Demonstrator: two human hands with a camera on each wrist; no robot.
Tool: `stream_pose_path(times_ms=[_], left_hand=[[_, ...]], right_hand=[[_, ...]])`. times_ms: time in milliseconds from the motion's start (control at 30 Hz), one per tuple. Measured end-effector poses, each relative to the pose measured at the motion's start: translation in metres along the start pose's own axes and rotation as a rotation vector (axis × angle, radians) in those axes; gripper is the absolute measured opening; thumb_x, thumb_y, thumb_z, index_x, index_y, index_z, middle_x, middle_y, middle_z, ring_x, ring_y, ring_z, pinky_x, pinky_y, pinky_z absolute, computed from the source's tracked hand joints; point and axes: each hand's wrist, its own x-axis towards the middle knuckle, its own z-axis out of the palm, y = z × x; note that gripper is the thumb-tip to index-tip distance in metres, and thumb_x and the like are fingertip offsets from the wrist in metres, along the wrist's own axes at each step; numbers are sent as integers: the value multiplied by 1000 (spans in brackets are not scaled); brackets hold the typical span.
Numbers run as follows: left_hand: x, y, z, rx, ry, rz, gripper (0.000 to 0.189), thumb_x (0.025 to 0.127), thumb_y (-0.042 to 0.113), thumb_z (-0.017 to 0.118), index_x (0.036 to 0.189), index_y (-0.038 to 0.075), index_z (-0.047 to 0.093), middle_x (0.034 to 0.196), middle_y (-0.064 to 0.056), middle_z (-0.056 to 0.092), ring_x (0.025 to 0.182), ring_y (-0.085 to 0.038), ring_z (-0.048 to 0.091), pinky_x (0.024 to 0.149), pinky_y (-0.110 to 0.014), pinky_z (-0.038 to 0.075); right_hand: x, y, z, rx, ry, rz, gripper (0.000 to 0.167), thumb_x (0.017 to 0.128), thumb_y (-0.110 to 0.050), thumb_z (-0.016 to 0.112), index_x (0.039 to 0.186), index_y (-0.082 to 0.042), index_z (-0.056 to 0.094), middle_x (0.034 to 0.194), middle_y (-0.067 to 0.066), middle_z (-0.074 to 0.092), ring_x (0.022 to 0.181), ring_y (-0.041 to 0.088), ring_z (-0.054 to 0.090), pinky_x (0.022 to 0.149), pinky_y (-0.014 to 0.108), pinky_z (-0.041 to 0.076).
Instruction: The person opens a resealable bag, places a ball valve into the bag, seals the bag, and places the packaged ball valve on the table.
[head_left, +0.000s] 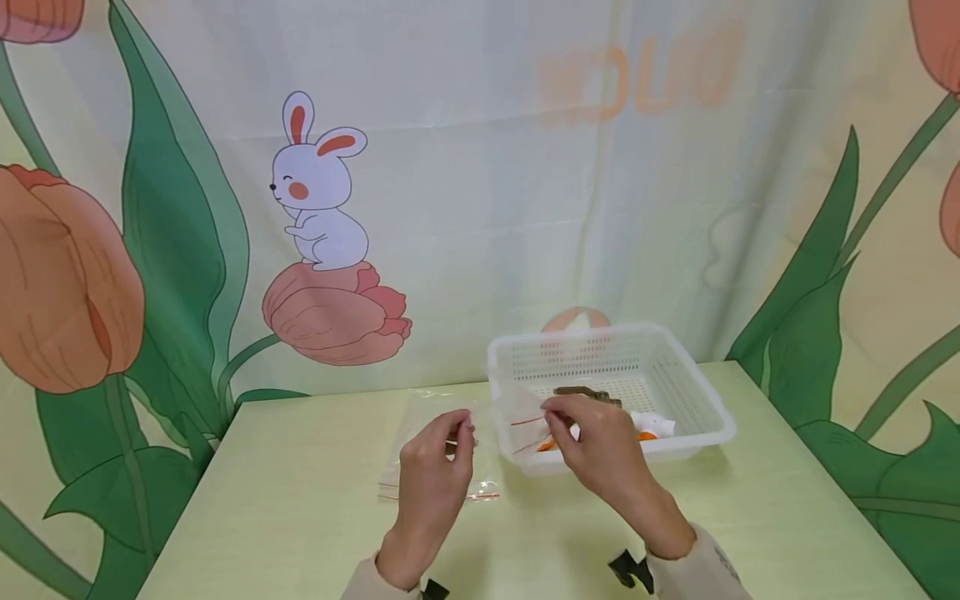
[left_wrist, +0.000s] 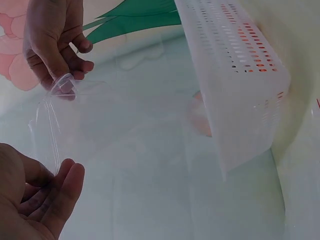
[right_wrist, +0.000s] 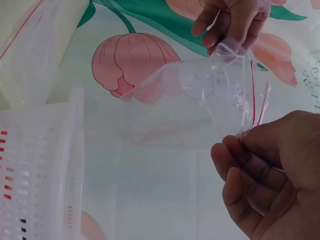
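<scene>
Between my two hands a clear zip-lock bag (right_wrist: 200, 95) with a red seal line is stretched. My left hand (head_left: 438, 475) pinches one top corner of it between thumb and fingers. The other top corner is pinched by my right hand (head_left: 603, 442), just over the near left part of the basket. In the right wrist view the mouth edges stand slightly apart by the red line, and the bag hangs thin and see-through with nothing showing inside.
A white plastic basket (head_left: 708, 437) stands at the back of the table (head_left: 300, 517), holding a brown object (head_left: 585, 392), a white one (head_left: 652, 423) and some orange. More clear zip-lock bags (head_left: 408, 442) lie flat left of it. A printed curtain (head_left: 465, 208) hangs behind.
</scene>
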Motion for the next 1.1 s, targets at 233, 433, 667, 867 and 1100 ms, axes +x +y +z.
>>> stream_pose_path(times_ms=[233,433,667,867,1100], left_hand=[[-2,-6,-3,21,-2,14,13,80,-8,70,90,0,69,68,-1,68,56,-8,64,56,-16,52],[-4,-8,-4,29,3,6,11,79,-8,69,87,0,69,65,0,66,54,-6,61,53,-14,49],[-4,-5,-3,-7,1,9,11,79,-9,69,86,1,69,63,0,65,52,-5,59,52,-12,47],[-5,-4,-3,-8,4,6,12,79,-9,68,86,1,69,63,0,64,52,-5,59,52,-12,48],[-5,-6,-4,10,23,27,13,78,-10,68,84,2,69,63,1,64,52,-4,58,51,-12,48]], right_hand=[[-2,4,-1,-4,-1,30,15,79,0,76,90,-10,73,83,-3,73,66,6,66,53,16,43],[-3,4,0,19,-17,46,14,80,-1,74,90,-12,73,83,-2,74,67,5,67,53,14,42],[-1,2,-1,53,-24,40,17,79,-1,74,90,-13,73,83,-7,72,68,4,66,54,13,44],[0,-2,2,79,-53,24,13,81,-5,74,91,-13,74,78,-9,70,67,3,64,54,13,44],[4,-4,-7,61,-45,3,13,81,-8,74,93,-12,72,77,-9,69,64,3,62,52,12,42]])
